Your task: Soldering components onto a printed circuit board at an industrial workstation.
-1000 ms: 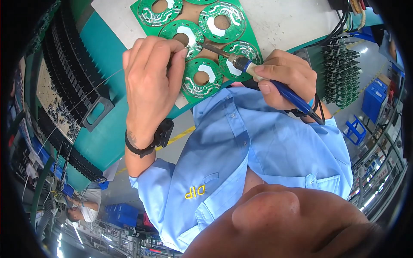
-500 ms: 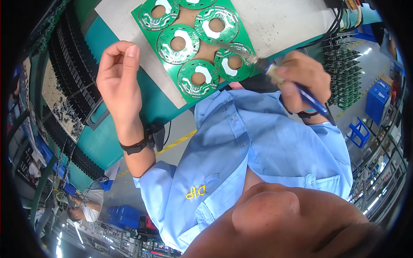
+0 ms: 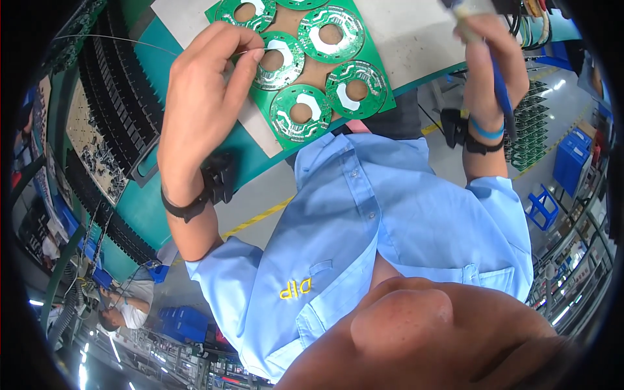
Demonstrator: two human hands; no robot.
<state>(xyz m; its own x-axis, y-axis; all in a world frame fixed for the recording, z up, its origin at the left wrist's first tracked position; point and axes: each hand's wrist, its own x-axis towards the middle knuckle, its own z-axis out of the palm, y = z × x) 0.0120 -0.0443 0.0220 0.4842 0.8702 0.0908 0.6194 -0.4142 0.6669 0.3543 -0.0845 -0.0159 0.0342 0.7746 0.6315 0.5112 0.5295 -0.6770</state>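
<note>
Teal workbench [image 3: 140, 201] carries a green panel of ring-shaped circuit boards [image 3: 305, 65] on a white mat [image 3: 416, 32]. Left hand [image 3: 201, 104] pinches thin solder wire [image 3: 117, 40] at the panel's left edge. Right hand [image 3: 491, 62], closed around a blue-handled soldering iron [image 3: 500, 84], hovers off the panel's right side, over open mat.
</note>
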